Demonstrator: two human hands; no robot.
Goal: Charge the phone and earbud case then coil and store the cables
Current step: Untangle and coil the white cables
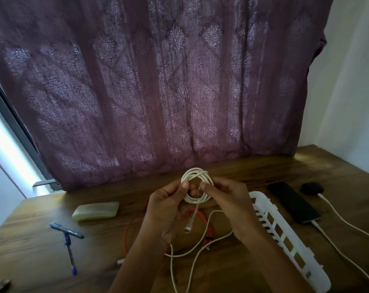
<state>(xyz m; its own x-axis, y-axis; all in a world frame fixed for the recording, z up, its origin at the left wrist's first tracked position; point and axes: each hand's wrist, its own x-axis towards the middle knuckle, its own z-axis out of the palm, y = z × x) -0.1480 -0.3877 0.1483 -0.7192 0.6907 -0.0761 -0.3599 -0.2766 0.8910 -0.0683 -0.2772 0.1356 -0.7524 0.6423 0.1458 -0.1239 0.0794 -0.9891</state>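
You pinch the coiled white charging cable point(197, 172) with left hand point(166, 210) and right hand point(228, 204), fingers point(209, 187) clamped on its loops, just left of the white slotted plastic basket point(257, 196).

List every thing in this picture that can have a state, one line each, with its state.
White cable: partly coiled, tail loose, pinched by the left hand and the right hand.
Phone: screen dark, charging cable plugged in.
Earbud case: closed, cable plugged in.
Orange cable: uncoiled, loose on the desk.
Curtain: drawn.
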